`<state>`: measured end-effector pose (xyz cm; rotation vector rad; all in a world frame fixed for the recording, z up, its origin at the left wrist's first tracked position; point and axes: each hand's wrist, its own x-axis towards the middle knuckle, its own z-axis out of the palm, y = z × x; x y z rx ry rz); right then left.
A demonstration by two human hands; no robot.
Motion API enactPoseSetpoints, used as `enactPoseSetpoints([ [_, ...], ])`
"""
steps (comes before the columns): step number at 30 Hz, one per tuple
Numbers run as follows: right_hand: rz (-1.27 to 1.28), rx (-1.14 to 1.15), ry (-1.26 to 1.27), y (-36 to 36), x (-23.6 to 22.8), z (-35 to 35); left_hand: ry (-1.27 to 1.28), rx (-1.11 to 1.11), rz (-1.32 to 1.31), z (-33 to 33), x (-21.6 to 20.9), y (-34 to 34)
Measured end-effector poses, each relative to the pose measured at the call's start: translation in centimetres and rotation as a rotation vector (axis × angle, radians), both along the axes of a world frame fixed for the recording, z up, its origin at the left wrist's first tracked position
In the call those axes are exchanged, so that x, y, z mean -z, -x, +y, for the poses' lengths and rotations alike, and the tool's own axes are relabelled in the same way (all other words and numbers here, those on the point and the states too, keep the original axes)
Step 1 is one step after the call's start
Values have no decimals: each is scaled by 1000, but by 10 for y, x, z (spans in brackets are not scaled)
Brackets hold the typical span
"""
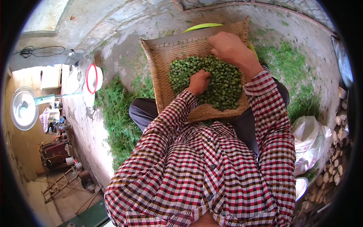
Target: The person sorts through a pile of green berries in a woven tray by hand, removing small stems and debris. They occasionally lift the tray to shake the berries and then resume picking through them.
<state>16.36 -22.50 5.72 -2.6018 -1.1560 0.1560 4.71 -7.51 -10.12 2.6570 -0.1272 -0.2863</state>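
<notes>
A woven winnowing tray (163,89) lies across my lap, with a heap of small round green pods (223,81) spread over its middle. My left hand (199,82) is closed, fingers curled together at the heap's surface; whatever they pinch is hidden. Over the tray's far right part, beyond the heap, hangs my right hand (228,47). Its fingers are bent under and closed, and what they hold cannot be made out. Behind the tray a lime-green rim (203,27) shows in part.
Feathery green plant stems (121,125) are strewn on the floor at left, with more cut greenery (287,68) at right. A clear plastic bag (308,142) stands right of me, near stacked firewood (332,170). A standing fan (24,108) is far left.
</notes>
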Motion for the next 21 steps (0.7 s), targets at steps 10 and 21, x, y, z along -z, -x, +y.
enactPoseSetpoints([
  [10,51,6,59,6,-1,8,-90,62,0,0,16,12],
  [21,48,-2,55,9,-3,8,339,-241,279,15,-19,16],
])
